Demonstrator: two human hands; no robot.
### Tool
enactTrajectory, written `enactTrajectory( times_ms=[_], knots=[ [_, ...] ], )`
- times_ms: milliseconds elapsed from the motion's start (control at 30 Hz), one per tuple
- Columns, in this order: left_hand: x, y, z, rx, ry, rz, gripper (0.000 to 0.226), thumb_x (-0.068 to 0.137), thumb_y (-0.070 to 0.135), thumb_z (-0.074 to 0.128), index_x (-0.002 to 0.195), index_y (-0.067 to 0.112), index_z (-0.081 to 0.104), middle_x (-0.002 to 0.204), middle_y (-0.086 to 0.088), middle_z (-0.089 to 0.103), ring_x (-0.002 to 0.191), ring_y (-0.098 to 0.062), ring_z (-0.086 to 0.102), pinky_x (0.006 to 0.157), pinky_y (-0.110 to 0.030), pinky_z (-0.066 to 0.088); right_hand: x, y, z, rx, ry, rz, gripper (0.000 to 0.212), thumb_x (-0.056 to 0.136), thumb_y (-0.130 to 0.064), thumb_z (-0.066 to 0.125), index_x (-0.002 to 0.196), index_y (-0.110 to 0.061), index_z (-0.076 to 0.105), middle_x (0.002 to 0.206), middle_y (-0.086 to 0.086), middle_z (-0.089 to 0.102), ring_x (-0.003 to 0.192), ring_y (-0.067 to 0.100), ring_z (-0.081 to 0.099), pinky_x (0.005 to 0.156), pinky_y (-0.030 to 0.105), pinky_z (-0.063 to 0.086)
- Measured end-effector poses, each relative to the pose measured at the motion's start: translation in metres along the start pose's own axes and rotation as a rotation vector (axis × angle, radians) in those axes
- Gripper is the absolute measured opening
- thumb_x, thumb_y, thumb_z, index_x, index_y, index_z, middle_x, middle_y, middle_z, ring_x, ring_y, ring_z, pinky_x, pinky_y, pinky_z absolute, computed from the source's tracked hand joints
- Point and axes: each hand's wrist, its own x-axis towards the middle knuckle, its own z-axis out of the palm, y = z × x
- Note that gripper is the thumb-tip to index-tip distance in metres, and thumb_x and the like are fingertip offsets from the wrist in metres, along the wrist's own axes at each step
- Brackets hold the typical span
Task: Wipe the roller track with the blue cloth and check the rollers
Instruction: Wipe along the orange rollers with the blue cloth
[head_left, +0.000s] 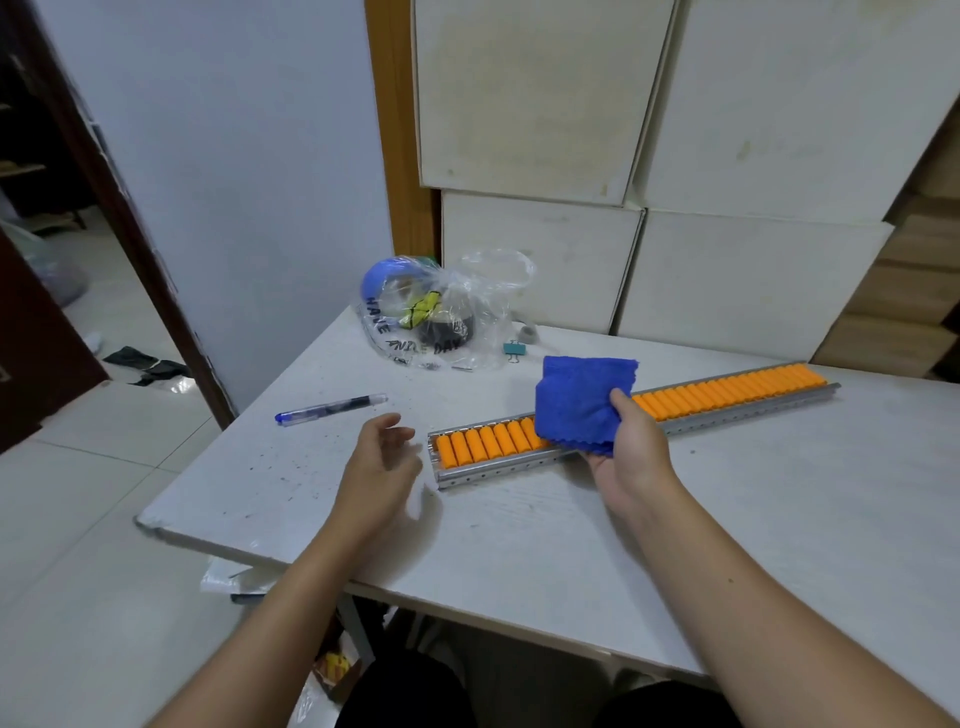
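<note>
Both forearms are reaching in from the bottom edge over the near side of the white table (519, 545). On the person's left, the left hand (382, 462) is hovering just off the near end of the roller track (696, 421), fingers loosely curled and apart, holding nothing and not touching the metal. Meanwhile the right hand (626, 447) is pinching the blue cloth (584, 402), thumb on top and fingers underneath, so the cloth is hanging over the middle of the track and hiding several orange rollers (485, 442). Whether the cloth is touching the rollers is hard to tell.

That track is lying diagonally across the table, its far end running toward the right, with open tabletop in front of it and to the right. A blue pen (330, 408) is lying left of the track, near the table's left edge. Further back, a clear plastic bag (441, 317) is sitting with its contents partly blurred; a small binder clip (514, 348) is lying beside it. White boxes (649, 156) are standing stacked directly behind the table.
</note>
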Motion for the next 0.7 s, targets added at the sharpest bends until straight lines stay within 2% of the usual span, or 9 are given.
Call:
enactTrajectory(
  times_ms=[100, 233, 333, 400, 467, 533, 567, 600, 700],
  knots=[
    [0.001, 0.004, 0.013, 0.195, -0.113, 0.028, 0.077, 0.077, 0.033, 0.071, 0.140, 0.024, 0.028, 0.131, 0.013, 0.041, 0.123, -0.007, 0.041, 0.102, -0.033, 0.035, 0.018, -0.021, -0.011, -0.016, 0.044, -0.094, 0.014, 0.098, -0.021, 0.046, 0.102, -0.017, 0.058, 0.102, 0.001, 0.068, 0.095, 0.021, 0.066, 0.084, 0.041, 0.054],
    [0.005, 0.007, 0.024, 0.304, -0.184, 0.053, 0.100, 0.060, 0.049, 0.079, 0.140, 0.033, 0.023, 0.134, 0.011, 0.043, 0.119, -0.010, 0.048, 0.100, -0.038, 0.041, 0.054, -0.060, -0.040, -0.117, 0.151, -0.244, 0.017, 0.100, -0.022, 0.041, 0.097, -0.025, 0.057, 0.104, -0.004, 0.066, 0.096, 0.017, 0.064, 0.087, 0.040, 0.052],
    [0.003, 0.004, 0.024, 0.344, -0.133, 0.071, 0.099, 0.055, 0.052, 0.076, 0.138, 0.039, 0.024, 0.127, 0.014, 0.049, 0.112, -0.006, 0.053, 0.096, -0.038, 0.044, 0.077, -0.093, -0.064, -0.293, 0.301, -0.382, 0.020, 0.101, -0.026, 0.035, 0.100, -0.022, 0.055, 0.099, -0.003, 0.060, 0.085, 0.011, 0.057, 0.084, 0.035, 0.049],
    [0.000, 0.004, 0.023, 0.295, -0.099, 0.084, 0.093, 0.059, 0.044, 0.079, 0.137, 0.034, 0.028, 0.118, 0.014, 0.055, 0.105, -0.003, 0.056, 0.090, -0.032, 0.046, 0.089, -0.113, -0.079, -0.422, 0.384, -0.478, 0.021, 0.100, -0.029, 0.033, 0.097, -0.026, 0.054, 0.092, 0.001, 0.059, 0.082, 0.017, 0.055, 0.083, 0.044, 0.052],
    [-0.001, 0.007, 0.023, 0.281, -0.077, 0.102, 0.086, 0.064, 0.030, 0.082, 0.136, 0.027, 0.035, 0.108, 0.018, 0.056, 0.097, 0.002, 0.057, 0.081, -0.021, 0.042, 0.101, -0.130, -0.094, -0.503, 0.425, -0.514, 0.020, 0.099, -0.033, 0.032, 0.097, -0.028, 0.052, 0.088, -0.005, 0.053, 0.085, 0.024, 0.056, 0.071, 0.050, 0.057],
    [0.000, 0.008, 0.023, 0.306, -0.067, 0.122, 0.084, 0.063, 0.025, 0.083, 0.134, 0.025, 0.039, 0.106, 0.013, 0.057, 0.097, -0.005, 0.057, 0.080, -0.023, 0.040, 0.118, -0.141, -0.113, -0.523, 0.474, -0.505, 0.025, 0.098, -0.033, 0.033, 0.110, -0.023, 0.052, 0.096, -0.003, 0.052, 0.085, 0.021, 0.055, 0.059, 0.041, 0.058],
    [0.000, 0.008, 0.023, 0.317, -0.061, 0.130, 0.084, 0.063, 0.025, 0.084, 0.134, 0.024, 0.040, 0.108, 0.009, 0.057, 0.098, -0.010, 0.057, 0.081, -0.026, 0.039, 0.124, -0.144, -0.120, -0.515, 0.498, -0.503, 0.026, 0.098, -0.031, 0.033, 0.113, -0.020, 0.052, 0.100, -0.001, 0.051, 0.081, 0.018, 0.054, 0.058, 0.038, 0.057],
    [0.000, 0.007, 0.024, 0.322, -0.057, 0.135, 0.084, 0.063, 0.024, 0.084, 0.134, 0.024, 0.040, 0.109, 0.007, 0.057, 0.099, -0.012, 0.056, 0.083, -0.028, 0.039, 0.129, -0.145, -0.127, -0.531, 0.521, -0.516, 0.025, 0.099, -0.029, 0.033, 0.108, -0.016, 0.053, 0.099, 0.000, 0.051, 0.077, 0.015, 0.052, 0.060, 0.036, 0.055],
    [-0.002, 0.009, 0.025, 0.332, -0.062, 0.147, 0.083, 0.064, 0.020, 0.084, 0.134, 0.021, 0.041, 0.109, 0.005, 0.057, 0.097, -0.011, 0.053, 0.083, -0.027, 0.037, 0.142, -0.144, -0.142, -0.753, 0.580, -0.632, 0.024, 0.099, -0.024, 0.033, 0.085, -0.015, 0.050, 0.079, 0.000, 0.050, 0.071, 0.018, 0.046, 0.067, 0.032, 0.038]
  ],
)
